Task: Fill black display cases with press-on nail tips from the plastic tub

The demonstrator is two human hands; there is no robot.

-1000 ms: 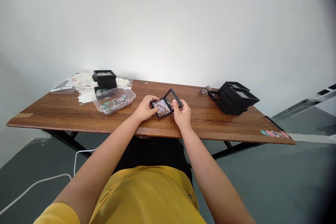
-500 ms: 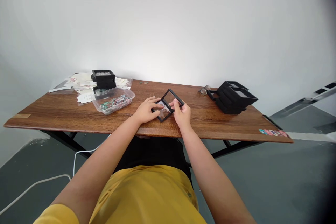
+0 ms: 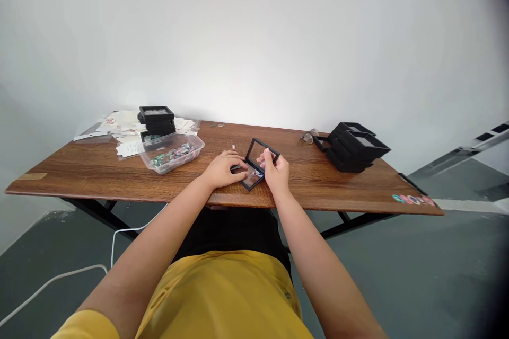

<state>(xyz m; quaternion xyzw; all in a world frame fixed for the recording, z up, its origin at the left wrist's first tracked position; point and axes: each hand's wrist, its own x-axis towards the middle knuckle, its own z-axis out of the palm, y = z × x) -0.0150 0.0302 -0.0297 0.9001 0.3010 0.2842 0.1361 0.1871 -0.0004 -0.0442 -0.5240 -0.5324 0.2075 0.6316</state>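
- The hinged black display case [image 3: 254, 165] is lying near the front middle of the wooden table [image 3: 79, 169], its base flat on the wood and its clear-windowed lid standing half raised.
- The lid is now standing steeper than a second ago, when it was lying folded back and wide open; by my reading the case is being swung shut over whatever small item is sitting on the base, though that item is too small to make out.
- The right hand [image 3: 275, 171] is pinching the lid's upper rim between thumb and fingers, closed on the frame.
- The left hand [image 3: 222, 168] is resting on the base's left side, fingers curled down and pressing it to the table.
- The front table edge is running just beside both wrists, leaving little room toward the body.
- To the left, a clear plastic tub [image 3: 172, 151] of coloured pieces is sitting near, with stacked black cases [image 3: 156, 122] and loose papers [image 3: 121, 124] behind it.
- To the right, bare wood is stretching to a leaning pile of black frames [image 3: 353, 147], well apart.
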